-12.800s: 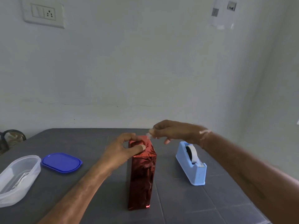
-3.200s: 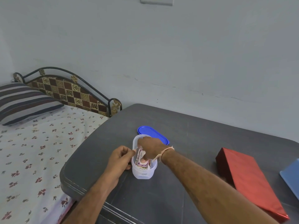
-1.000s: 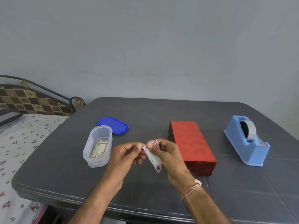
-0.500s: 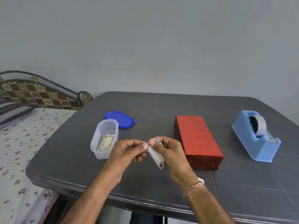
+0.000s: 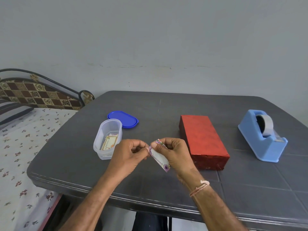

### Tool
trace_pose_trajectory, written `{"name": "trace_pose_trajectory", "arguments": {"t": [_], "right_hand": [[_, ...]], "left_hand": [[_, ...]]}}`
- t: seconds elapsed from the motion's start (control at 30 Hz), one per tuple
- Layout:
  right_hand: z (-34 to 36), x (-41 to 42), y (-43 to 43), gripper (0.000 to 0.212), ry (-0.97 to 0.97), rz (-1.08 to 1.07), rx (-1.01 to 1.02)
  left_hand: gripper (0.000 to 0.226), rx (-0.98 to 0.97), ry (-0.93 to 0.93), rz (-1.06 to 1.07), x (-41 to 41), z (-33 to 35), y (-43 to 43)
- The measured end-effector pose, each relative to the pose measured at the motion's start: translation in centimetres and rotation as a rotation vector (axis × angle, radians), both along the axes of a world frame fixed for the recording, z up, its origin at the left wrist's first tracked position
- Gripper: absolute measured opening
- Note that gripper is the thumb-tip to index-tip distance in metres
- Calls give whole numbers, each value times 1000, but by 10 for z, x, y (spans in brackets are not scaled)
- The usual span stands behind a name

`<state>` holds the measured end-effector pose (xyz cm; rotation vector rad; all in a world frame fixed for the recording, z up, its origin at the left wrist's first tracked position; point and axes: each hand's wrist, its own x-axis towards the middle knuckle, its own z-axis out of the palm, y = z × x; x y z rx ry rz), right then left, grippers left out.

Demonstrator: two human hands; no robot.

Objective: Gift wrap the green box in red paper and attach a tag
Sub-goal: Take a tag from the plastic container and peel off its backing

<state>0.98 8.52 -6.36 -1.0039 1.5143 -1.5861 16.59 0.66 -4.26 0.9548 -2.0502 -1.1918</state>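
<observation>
Head view: above the tabletop (image 5: pixel 150 105), your left hand (image 5: pixel 128 152) and right hand (image 5: pixel 175 154) both pinch a floral tag (image 5: pixel 160 158) in curled fingers. The red-wrapped box (image 5: pixel 202 139) lies flat just right of your right hand, the nearer one, its long axis running away from you.

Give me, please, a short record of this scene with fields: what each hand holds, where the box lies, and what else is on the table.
left hand: pinches the top corner of the tag
right hand: holds the same tag, above the table
box: wrapped in red paper, lying flat, right of the hands, no tag on it
tape dispenser: far right, apart from the box
tub: open, left of the hands, cards inside
lid: blue, just behind the tub
</observation>
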Motion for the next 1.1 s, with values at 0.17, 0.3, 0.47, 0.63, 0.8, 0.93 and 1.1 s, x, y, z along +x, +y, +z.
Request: {"name": "trace_pose_trajectory", "arguments": {"t": [0.17,0.3,0.47,0.63,0.8,0.93,1.1], "right_hand": [[0,2,0,11,37,-27,25],[-1,1,0,12,52,-34,44],[2,0,2,15,34,-27,54],[9,-6,4,19,-13,-13,58],[9,-3,4,18,29,-1,58],[7,-2,4,16,49,-4,51],[1,-2,3,14,115,-10,49]], "left_hand": [[15,-79,-27,-3,0,-2,1],[15,-110,-30,-27,1,-4,3],[17,-128,-58,-18,3,-6,3],[19,-24,34,21,9,-10,0],[13,75,118,-8,8,-7,2],[11,100,110,-18,8,-5,2],[8,82,80,-27,10,-6,2]]}}
